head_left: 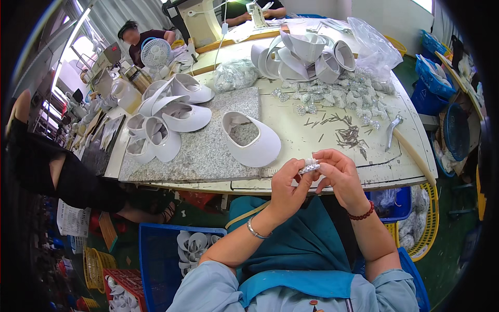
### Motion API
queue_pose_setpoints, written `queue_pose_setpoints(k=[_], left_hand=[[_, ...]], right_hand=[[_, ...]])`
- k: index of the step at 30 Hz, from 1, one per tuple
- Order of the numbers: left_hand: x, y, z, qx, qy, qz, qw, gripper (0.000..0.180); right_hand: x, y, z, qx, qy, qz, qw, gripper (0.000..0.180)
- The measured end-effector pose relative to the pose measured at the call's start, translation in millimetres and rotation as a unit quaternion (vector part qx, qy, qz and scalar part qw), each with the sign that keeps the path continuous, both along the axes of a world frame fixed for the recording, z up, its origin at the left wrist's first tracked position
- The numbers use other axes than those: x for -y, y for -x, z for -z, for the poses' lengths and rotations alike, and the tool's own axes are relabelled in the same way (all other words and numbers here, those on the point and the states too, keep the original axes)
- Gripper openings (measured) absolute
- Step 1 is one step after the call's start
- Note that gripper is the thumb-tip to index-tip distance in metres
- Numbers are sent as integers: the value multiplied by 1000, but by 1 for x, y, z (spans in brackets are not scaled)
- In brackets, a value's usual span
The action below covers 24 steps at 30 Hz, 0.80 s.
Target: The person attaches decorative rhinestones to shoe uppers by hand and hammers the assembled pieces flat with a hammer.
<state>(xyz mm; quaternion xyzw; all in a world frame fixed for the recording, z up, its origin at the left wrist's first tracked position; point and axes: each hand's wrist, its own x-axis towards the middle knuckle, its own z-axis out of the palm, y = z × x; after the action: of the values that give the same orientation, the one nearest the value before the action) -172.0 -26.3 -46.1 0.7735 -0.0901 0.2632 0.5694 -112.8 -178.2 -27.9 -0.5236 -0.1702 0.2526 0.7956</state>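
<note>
In front of me, at the table's near edge, my left hand (289,186) pinches a small white, sparkly ornament (310,168). My right hand (341,178) grips its other side with bent fingers, which hide part of it. Beyond my hands lie dark, slender metal pieces (348,136) and a heap of similar white sparkly bow-like ornaments (343,93). A single white shoe upper (251,140) rests on the grey stone slab (197,151) to the left of my hands. Several more uppers (184,115) are bunched together on the slab's left.
Stacked white uppers (306,54) and a clear plastic bag (371,47) stand at the back. A metal hand tool (393,130) lies right. Blue (156,260) and yellow baskets (429,223) flank me below the table. Another person (136,49) sits behind a fan; someone in black stands left.
</note>
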Motion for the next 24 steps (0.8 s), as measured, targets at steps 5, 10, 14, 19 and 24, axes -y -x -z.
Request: queue_pose_setpoints(k=[5,10,14,19,24], left_hand=[[1,-2,5,-20,33,7,999,14],[1,-3,6,-42,47,3,998,17],[1,-4,12,-40,50,1,998,19],[4,-4,13,-54,69,-5,996,21],[10,-5,12,-42,128,-23,991,22]], right_hand=[[-1,-2,3,21,25,-2,999,30],[-2,1,0,41,36,4,999,31],[-3,-1,1,49,61,7,997,31],[-7,0,0,71,96,26,993,31],[-11,2,-3,85,124,62,987,29]])
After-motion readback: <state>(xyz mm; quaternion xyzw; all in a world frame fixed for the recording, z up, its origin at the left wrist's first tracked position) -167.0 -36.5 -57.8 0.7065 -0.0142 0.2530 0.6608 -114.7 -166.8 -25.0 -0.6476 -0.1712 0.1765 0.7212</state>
